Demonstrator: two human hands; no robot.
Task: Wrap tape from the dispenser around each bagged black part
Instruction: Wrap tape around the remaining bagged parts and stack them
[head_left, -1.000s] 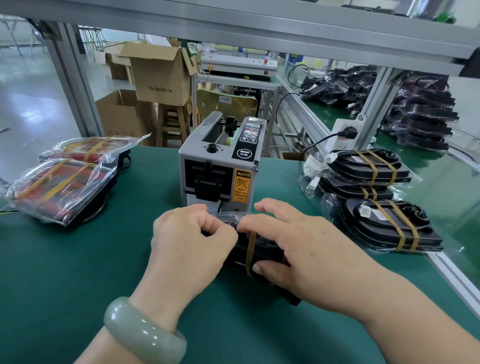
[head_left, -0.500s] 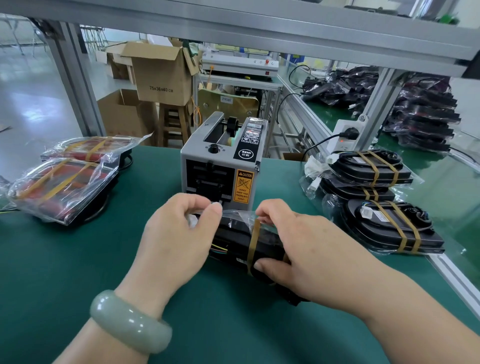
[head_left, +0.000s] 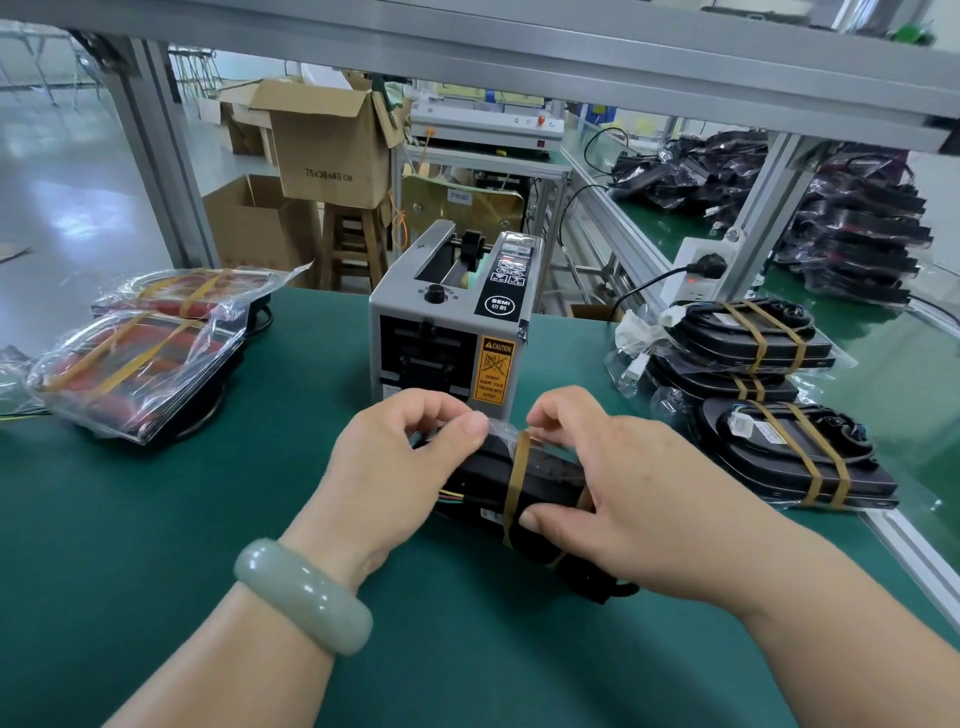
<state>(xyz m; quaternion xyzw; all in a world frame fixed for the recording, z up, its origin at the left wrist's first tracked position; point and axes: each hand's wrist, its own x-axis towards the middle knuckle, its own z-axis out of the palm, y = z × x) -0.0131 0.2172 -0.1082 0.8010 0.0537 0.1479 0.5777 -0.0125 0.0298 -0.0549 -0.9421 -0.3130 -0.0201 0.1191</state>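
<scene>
A bagged black part (head_left: 545, 480) stands on its edge on the green mat, just in front of the grey tape dispenser (head_left: 452, 322). One brown tape band (head_left: 517, 483) runs around it. My left hand (head_left: 395, 467) pinches the bag's top left end between thumb and forefinger. My right hand (head_left: 623, 493) grips the part from the right, thumb at the tape near the bottom and fingers curled over the top. Coloured wires show inside the bag at its left end.
Taped black parts (head_left: 769, 405) are stacked at the right by the table rail. Two bagged red parts (head_left: 140, 358) with tape bands lie at the left. Behind are cardboard boxes (head_left: 332, 145), a power strip (head_left: 696, 270) and a pile of bagged parts (head_left: 852, 223).
My left hand has slid left and lifted off the part's middle, now pinching only the bag's end. The tape band and more of the black part have come into view.
</scene>
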